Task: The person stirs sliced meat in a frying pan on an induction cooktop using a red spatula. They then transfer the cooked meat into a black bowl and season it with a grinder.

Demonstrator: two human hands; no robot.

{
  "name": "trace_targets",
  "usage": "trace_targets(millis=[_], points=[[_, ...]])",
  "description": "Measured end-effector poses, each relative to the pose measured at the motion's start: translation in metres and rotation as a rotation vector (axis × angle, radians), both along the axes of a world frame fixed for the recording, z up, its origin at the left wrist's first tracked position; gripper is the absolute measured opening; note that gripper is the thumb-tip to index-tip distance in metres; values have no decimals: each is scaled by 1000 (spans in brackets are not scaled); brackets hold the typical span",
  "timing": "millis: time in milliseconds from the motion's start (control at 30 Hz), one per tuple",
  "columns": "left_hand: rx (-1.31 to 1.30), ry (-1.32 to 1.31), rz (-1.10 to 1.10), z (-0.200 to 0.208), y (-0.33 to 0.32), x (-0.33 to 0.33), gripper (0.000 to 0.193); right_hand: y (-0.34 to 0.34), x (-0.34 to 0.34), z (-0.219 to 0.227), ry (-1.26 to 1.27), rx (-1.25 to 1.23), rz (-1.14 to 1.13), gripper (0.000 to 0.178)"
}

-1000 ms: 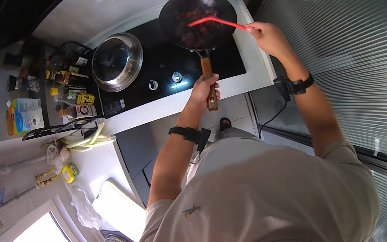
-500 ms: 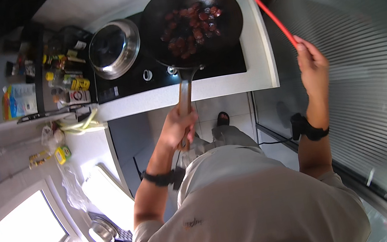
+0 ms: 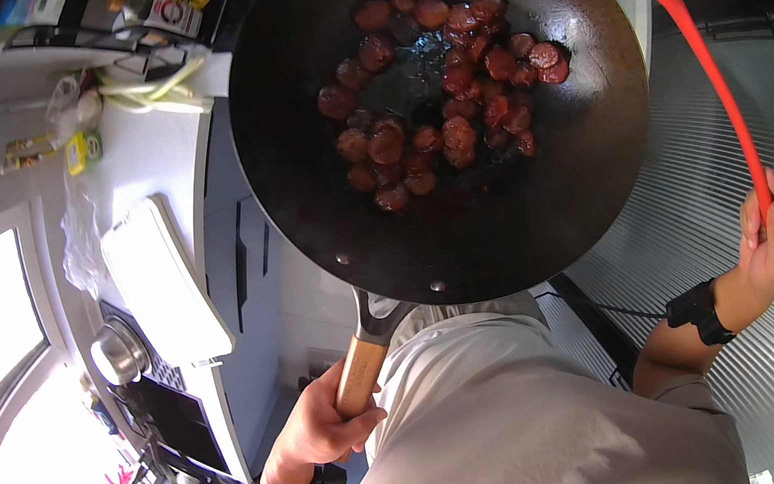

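Note:
A black wok (image 3: 544, 207) with a wooden handle (image 3: 359, 373) fills the upper middle of the view, lifted close to the camera. Several browned sausage slices (image 3: 447, 111) lie in its oily bottom. My left hand (image 3: 320, 425) grips the wooden handle from below. My right hand (image 3: 773, 236), at the right, holds the thin end of a red spatula (image 3: 673, 4), whose broad blade arches over the wok's upper right rim. Both wrists carry black bands.
A white counter (image 3: 146, 159) at the left carries a white cutting board (image 3: 161, 283), green stalks (image 3: 149, 82), small packets and a plastic bag. A metal pot (image 3: 118, 350) sits lower left beside a bright window. Ribbed grey flooring (image 3: 668, 228) lies at the right.
The wok has come off the stove and risen toward the camera, now filling the view. My right hand has dropped lower right, with the spatula swung over the wok.

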State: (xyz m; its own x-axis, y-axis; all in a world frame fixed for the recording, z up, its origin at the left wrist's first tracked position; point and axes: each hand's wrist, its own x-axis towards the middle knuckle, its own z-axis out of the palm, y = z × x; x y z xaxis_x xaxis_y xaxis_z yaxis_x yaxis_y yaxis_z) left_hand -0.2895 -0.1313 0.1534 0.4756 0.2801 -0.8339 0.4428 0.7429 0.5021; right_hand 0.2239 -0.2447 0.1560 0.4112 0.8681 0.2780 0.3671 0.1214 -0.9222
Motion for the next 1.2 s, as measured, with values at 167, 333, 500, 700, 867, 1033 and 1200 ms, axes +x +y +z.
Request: trace_targets(millis=[167, 333, 500, 700, 867, 1033, 1200], points=[[-1, 1, 134, -6, -24, -58, 29, 13, -43, 2, -134, -65, 65, 34], [26, -39, 215, -3, -57, -134, 30, 22, -120, 13, -154, -139, 73, 32], [80, -43, 305, 6, -107, -202, 30, 35, -210, 34, -279, -158, 170, 30], [137, -88, 450, 10, -162, -265, 31, 63, -330, 59, -525, -102, 322, 26], [185, -124, 546, 11, -199, -293, 29, 80, -404, 65, -568, -69, 554, 23], [234, -141, 632, -1, -219, -301, 28, 75, -431, 81, -569, -174, 675, 22], [316, -120, 597, -11, -226, -304, 23, 65, -426, 114, -588, 7, 738, 21]])
